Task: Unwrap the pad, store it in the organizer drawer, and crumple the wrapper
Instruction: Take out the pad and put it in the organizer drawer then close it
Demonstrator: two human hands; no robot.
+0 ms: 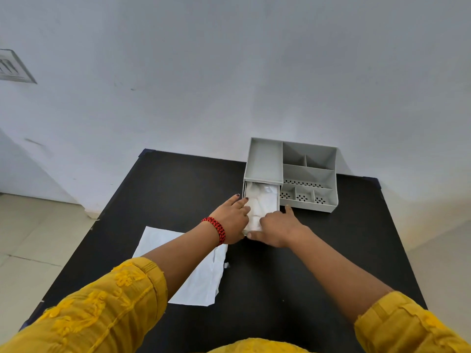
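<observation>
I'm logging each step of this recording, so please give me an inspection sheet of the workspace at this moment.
Surface: black table, bare except for the job's things.
Job's things: white pad lying in the open drawer of the grey organizer; white wrapper flat on the table, not yet crumpled.
Clutter: small white scrap beside the wrapper.
Grippers: left hand and right hand both at the drawer, fingers on the pad; the left wrist wears a red and black band.
Cables: nothing seen.
Surroundings: pale wall, tiled floor, vent at the upper left.
</observation>
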